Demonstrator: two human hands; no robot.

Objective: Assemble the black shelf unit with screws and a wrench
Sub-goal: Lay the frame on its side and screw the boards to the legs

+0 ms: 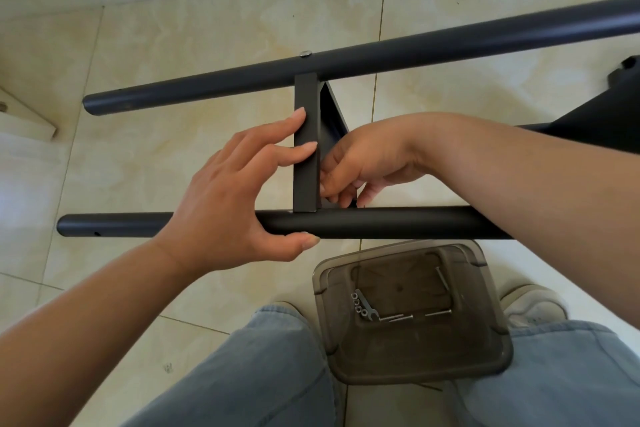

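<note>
Shelf frame [306, 149] parts lie on the tiled floor [173, 55] in front of my knees: two black tubes running left to right, with a flat crossbar standing between them and a bracket panel beside it. The far tube [381, 55] already shows a screw head [306, 53] above the crossbar, so I judge that joint done and the near one the step in hand.

My left hand [239, 191] is spread, not gripping: two fingertips press the crossbar's left face and the thumb hooks under the near tube [381, 222]. I read that as bracing, keeping bar and tube square so the holes line up.

My right hand [360, 166] reaches in from the right, fingers curled down into the corner where crossbar meets near tube. It seems to pinch something small there, likely a nut or screw, but the fingers hide it, so I cannot tell what, if anything, it holds.

A smoky plastic bin [485, 350] sits between my feet, within easy reach, holding spare screws [398, 317], nuts [358, 303] and the small wrench [370, 316], untouched.
</note>
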